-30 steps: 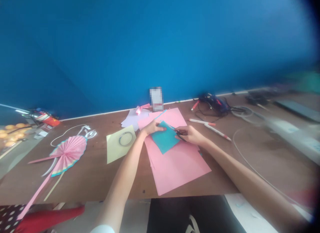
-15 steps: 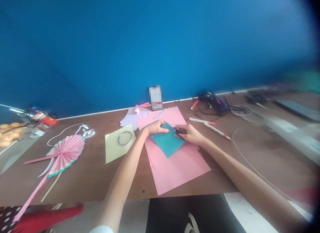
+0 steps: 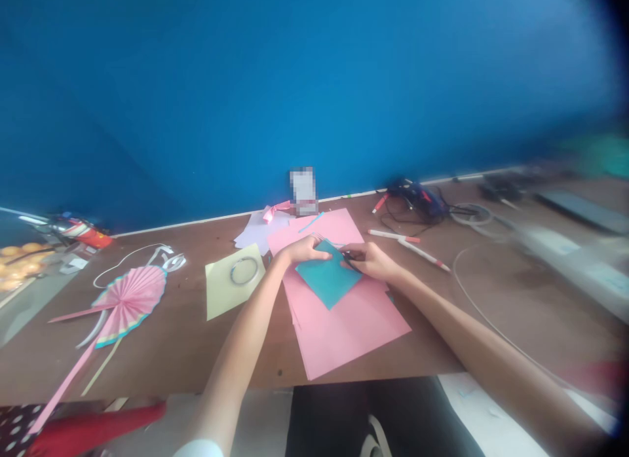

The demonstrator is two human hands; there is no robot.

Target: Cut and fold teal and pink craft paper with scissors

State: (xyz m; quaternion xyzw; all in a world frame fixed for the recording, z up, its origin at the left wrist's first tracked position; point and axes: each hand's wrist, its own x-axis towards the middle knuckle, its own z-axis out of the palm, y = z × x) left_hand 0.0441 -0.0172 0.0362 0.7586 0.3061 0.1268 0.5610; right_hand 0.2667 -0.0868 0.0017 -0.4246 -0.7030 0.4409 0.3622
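Observation:
A teal sheet of paper [image 3: 328, 277] is turned like a diamond above pink sheets [image 3: 351, 332] on the brown table. My left hand [image 3: 307, 249] grips its upper left edge, thumb on top. Along the upper right edge, my right hand [image 3: 371, 260] is closed around dark-handled scissors [image 3: 350, 256], whose blades lie at the paper's far edge and are mostly hard to make out. Left of my left forearm is a pale yellow sheet [image 3: 223, 287] with a silvery ring [image 3: 244, 271] lying on it.
On the left lies a pink pleated paper fan [image 3: 132, 293]. Behind the pink sheets are lilac paper [image 3: 255, 231] and a phone-like upright thing [image 3: 303, 190], blurred out. Two white-and-red pens [image 3: 423, 254], dark cables [image 3: 417, 201] and a white power strip [image 3: 565, 254] are to the right.
The scissors hand has shifted very slightly against the teal paper's edge. Otherwise the whole view has moved a little to the left; both hands keep their grips.

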